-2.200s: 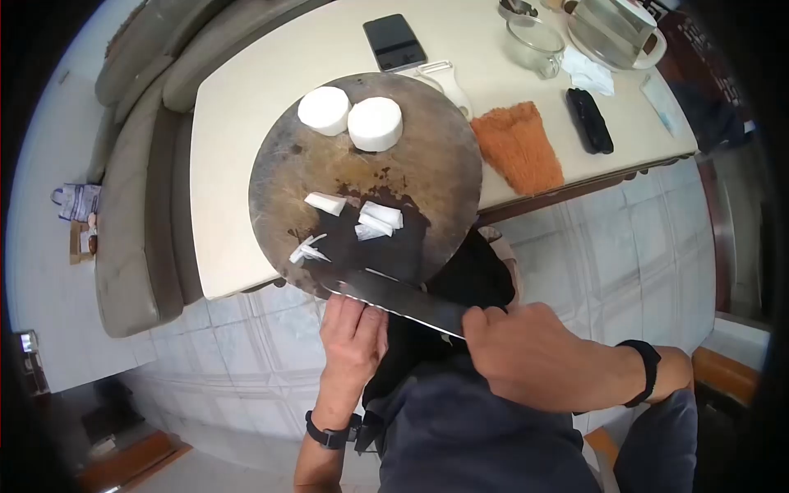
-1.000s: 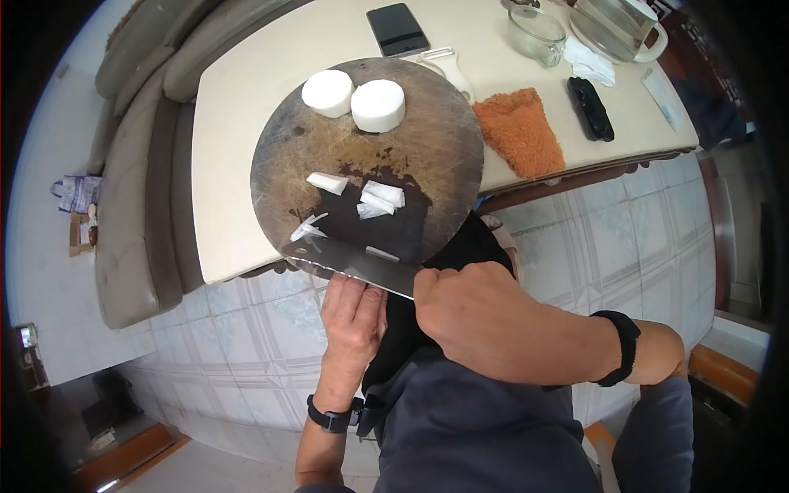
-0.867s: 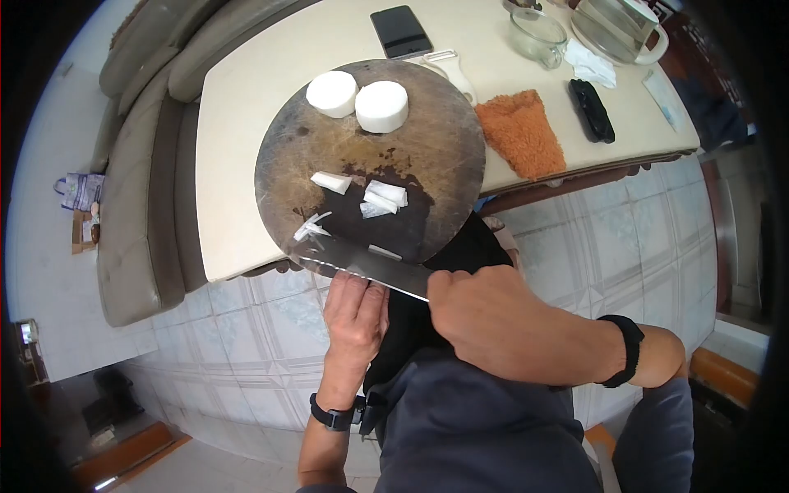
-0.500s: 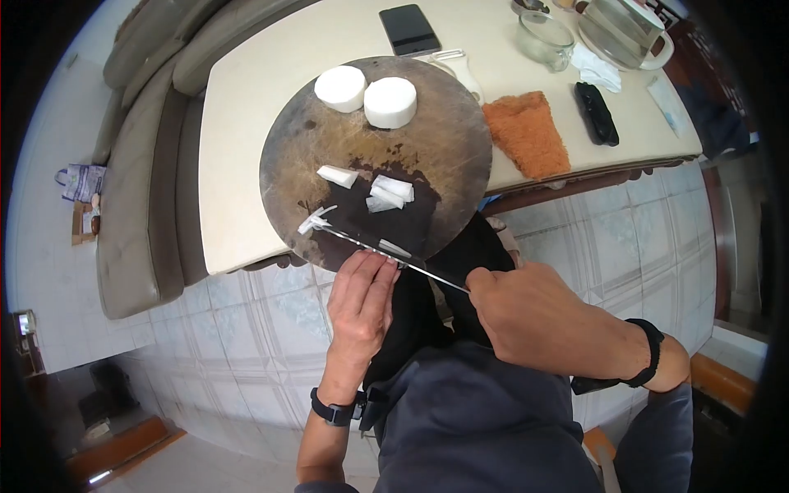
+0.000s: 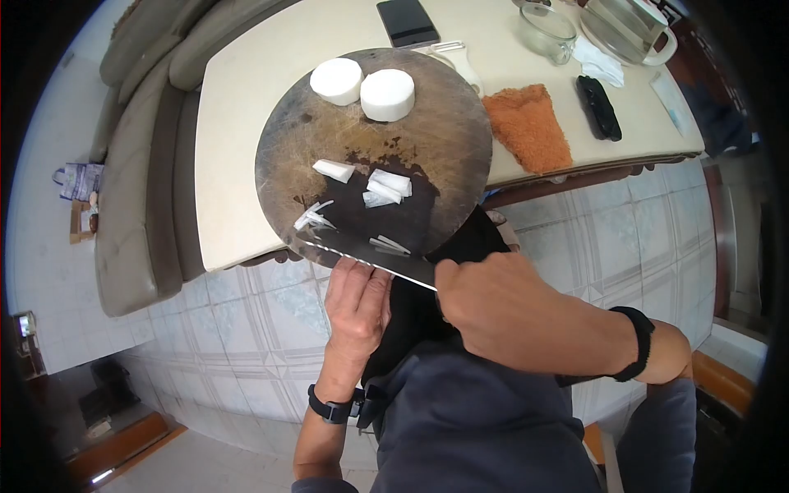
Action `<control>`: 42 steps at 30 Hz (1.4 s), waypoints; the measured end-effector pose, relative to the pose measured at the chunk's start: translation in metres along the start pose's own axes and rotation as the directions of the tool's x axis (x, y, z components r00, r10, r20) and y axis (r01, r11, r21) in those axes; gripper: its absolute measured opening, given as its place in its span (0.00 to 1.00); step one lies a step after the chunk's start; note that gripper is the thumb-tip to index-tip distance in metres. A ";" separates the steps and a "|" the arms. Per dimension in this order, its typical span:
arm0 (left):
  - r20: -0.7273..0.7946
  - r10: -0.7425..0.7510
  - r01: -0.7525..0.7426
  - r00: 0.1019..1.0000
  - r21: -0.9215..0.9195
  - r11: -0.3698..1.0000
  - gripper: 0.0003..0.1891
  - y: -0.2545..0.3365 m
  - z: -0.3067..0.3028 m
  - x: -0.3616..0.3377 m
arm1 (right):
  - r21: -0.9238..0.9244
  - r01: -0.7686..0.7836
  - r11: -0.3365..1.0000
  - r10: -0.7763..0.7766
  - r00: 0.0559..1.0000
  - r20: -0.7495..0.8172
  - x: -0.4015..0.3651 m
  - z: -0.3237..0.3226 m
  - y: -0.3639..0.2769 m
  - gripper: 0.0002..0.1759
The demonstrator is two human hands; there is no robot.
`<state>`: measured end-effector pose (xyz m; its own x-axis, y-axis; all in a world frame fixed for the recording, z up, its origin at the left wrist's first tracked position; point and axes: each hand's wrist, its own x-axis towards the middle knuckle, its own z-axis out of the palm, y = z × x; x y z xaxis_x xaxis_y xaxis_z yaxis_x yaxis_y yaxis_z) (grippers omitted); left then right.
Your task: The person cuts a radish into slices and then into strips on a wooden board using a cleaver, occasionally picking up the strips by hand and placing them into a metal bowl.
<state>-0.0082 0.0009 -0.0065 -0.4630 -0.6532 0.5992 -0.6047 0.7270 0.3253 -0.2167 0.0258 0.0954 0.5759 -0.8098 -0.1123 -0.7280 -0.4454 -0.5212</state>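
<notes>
A round wooden board (image 5: 329, 131) bears two thick white discs (image 5: 387, 95) at its far side. White chunks (image 5: 386, 188) and a single wedge (image 5: 334, 170) lie mid-board, with thin strips (image 5: 313, 217) at the left near edge and a few slivers (image 5: 389, 245) beyond the blade. My right hand (image 5: 501, 308) is closed round the handle of a knife (image 5: 370, 260), whose blade slants up to the left. Just below the blade, at the near rim, my left hand (image 5: 358, 300) has its fingers bent and pressed together; whatever lies under the fingertips is hidden.
Beyond the board are a phone (image 5: 408, 23) and a peeler (image 5: 457, 62). To the right lie an orange cloth (image 5: 530, 129), a black case (image 5: 599, 108), a glass cup (image 5: 546, 33), a white tissue (image 5: 598, 62) and a glass pitcher (image 5: 622, 31). A sofa (image 5: 140, 189) stands left.
My right hand and the knife have moved left. More slivers show beyond the blade. My left hand has shifted slightly, and the board appears a little higher in view.
</notes>
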 end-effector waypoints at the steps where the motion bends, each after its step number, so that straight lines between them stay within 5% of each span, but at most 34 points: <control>1: 0.001 0.007 -0.007 1.000 0.005 1.000 0.14 0.001 -0.001 0.002 | 0.021 -0.002 1.000 0.002 0.999 -0.035 0.004 0.003 0.000 0.08; 24: -0.057 0.020 -0.020 0.998 0.001 1.000 0.13 0.000 0.005 -0.001 | 0.088 -0.136 0.987 0.134 0.991 0.025 -0.028 -0.009 0.006 0.05; 33: -0.059 0.013 -0.014 0.998 -0.014 1.000 0.13 0.000 0.006 -0.001 | 0.056 -0.102 0.993 0.099 0.993 0.057 -0.015 -0.012 0.011 0.04; 38: -0.037 -0.006 0.007 0.999 0.025 1.000 0.13 0.002 0.003 -0.002 | 0.048 0.041 0.998 -0.035 0.992 -0.121 0.007 0.008 0.008 0.07; 42: -0.007 -0.039 0.039 0.999 0.003 0.999 0.13 0.001 0.001 -0.006 | -0.008 0.046 0.999 -0.046 0.994 -0.099 -0.003 0.010 -0.004 0.06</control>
<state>-0.0065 0.0053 -0.0110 -0.4344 -0.6793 0.5915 -0.6243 0.7004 0.3458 -0.2120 0.0336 0.0896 0.5693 -0.8221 -0.0035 -0.7036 -0.4850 -0.5194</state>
